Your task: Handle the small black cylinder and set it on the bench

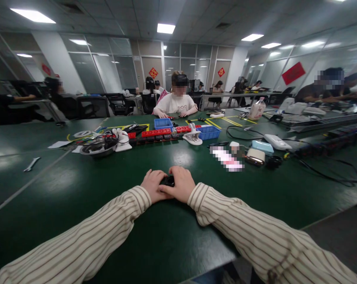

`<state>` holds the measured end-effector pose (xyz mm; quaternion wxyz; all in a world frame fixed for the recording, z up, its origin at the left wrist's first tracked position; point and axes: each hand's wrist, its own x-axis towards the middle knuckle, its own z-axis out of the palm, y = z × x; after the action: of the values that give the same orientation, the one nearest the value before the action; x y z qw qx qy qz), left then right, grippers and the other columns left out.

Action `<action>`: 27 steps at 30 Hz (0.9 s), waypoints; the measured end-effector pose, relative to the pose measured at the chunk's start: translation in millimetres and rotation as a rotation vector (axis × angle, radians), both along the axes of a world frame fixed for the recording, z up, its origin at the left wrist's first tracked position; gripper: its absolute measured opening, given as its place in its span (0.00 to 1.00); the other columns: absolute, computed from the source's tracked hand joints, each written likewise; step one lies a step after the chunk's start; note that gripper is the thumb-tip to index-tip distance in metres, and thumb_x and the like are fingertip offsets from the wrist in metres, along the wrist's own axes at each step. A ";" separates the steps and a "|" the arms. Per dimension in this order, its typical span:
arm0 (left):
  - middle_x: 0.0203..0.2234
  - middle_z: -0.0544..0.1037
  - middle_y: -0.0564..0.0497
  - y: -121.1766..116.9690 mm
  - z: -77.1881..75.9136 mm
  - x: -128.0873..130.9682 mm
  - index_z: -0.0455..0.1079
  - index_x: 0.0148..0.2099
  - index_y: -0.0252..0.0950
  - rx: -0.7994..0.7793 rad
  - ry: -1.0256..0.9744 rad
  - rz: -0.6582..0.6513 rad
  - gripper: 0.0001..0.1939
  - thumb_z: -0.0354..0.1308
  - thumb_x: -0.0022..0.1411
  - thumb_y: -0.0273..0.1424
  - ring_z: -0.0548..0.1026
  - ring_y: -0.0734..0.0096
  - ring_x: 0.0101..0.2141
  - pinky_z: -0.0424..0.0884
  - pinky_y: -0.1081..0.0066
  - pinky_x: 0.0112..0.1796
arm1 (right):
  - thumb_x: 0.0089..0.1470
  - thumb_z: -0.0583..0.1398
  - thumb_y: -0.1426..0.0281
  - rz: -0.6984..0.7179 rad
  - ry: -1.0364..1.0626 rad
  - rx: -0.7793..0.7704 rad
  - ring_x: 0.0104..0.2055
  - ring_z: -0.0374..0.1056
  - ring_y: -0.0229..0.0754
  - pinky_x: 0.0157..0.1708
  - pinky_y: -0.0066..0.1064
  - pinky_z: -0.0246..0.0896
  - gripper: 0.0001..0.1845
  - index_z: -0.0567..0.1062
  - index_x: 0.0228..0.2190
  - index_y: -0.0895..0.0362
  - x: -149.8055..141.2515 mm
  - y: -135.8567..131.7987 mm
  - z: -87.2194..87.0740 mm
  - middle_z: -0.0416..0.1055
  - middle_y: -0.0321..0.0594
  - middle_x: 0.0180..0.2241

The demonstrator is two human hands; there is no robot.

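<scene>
Both hands meet over the green tabletop in the middle of the view. Between them is a small, glossy black object (168, 181) with a rounded part on top; its kind cannot be made out, and the fingers cover much of it. My left hand (153, 186) curls around its left side. From the right, my right hand (182, 184) closes on it, thumb across the near side and fingers over the far side. Striped sleeves cover both forearms.
Ahead lie a metal bowl (99, 149) of cables, a red-and-black row of parts (157, 136), blue bins (208, 133) and a white clamp stand (192, 137). A wrench (32, 164) is at left, a power bank (255, 156) at right. Another person (178, 103) sits opposite.
</scene>
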<state>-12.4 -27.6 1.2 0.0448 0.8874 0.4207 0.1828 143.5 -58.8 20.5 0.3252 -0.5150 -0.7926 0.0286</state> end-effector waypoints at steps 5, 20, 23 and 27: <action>0.36 0.71 0.48 -2.6 -0.1 3.1 0.67 0.37 0.36 0.039 0.019 -0.002 0.19 0.60 0.44 0.41 0.70 0.57 0.40 0.54 0.49 0.50 | 0.44 0.61 0.55 -0.023 -0.051 0.000 0.33 0.60 0.43 0.33 0.34 0.52 0.20 0.65 0.29 0.57 -3.8 -0.8 1.6 0.64 0.38 0.29; 0.41 0.70 0.47 4.6 -8.2 -7.2 0.66 0.43 0.33 0.047 0.046 -0.081 0.11 0.53 0.62 0.35 0.70 0.64 0.41 0.67 0.59 0.41 | 0.48 0.60 0.67 0.142 -0.018 -0.009 0.39 0.62 0.42 0.40 0.36 0.56 0.12 0.68 0.36 0.58 -4.4 -5.8 -3.0 0.66 0.38 0.34; 0.43 0.69 0.47 2.0 -8.4 -8.8 0.66 0.45 0.33 0.043 0.038 -0.043 0.11 0.53 0.63 0.33 0.70 0.63 0.42 0.67 0.58 0.42 | 0.54 0.57 0.65 0.146 0.031 -0.014 0.41 0.64 0.42 0.42 0.39 0.58 0.15 0.67 0.41 0.60 -3.2 -5.3 -6.3 0.66 0.40 0.38; 0.48 0.66 0.45 -6.3 -5.9 -9.1 0.61 0.52 0.34 0.051 0.006 0.041 0.16 0.53 0.63 0.33 0.67 0.59 0.46 0.65 0.54 0.45 | 0.56 0.55 0.64 0.063 0.136 -0.027 0.43 0.64 0.43 0.43 0.41 0.60 0.18 0.64 0.46 0.60 -1.2 -0.9 -14.7 0.65 0.43 0.43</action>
<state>-21.5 -33.9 -4.6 0.0169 0.8801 0.4341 0.1917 142.3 -59.8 5.7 0.3704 -0.4908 -0.7841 0.0846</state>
